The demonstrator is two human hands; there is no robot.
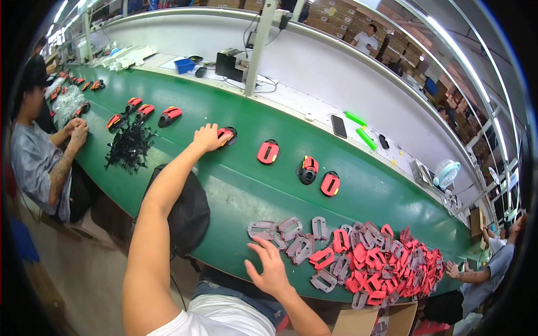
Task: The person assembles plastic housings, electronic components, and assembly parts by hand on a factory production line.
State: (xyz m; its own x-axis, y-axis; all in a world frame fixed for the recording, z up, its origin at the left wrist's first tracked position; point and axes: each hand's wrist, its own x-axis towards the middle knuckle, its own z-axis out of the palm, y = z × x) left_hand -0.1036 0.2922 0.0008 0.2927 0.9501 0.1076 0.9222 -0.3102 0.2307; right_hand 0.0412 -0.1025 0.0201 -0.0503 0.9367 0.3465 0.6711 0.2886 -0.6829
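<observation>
My left arm reaches across the green work surface (235, 182). At its end, my left hand (207, 138) has its fingers closed on a red-and-black plastic part (230, 135) with an oval black base; the fingers cover part of it. My right hand (270, 270) is empty, fingers apart, above the near edge. Just beyond it lie loose grey plastic frames (290, 228), beside a large heap of red and grey pieces (386, 260). Right of my left hand, a red-and-black part (268, 152) lies apart from two others (307, 169).
Black small pieces (130, 147) lie piled at the left, near more red-and-black parts (170, 116). A black fabric object (188, 215) is under my left forearm. Co-workers sit left and right. An open cardboard box (358, 320) stands below the heap; a phone (339, 126) lies behind.
</observation>
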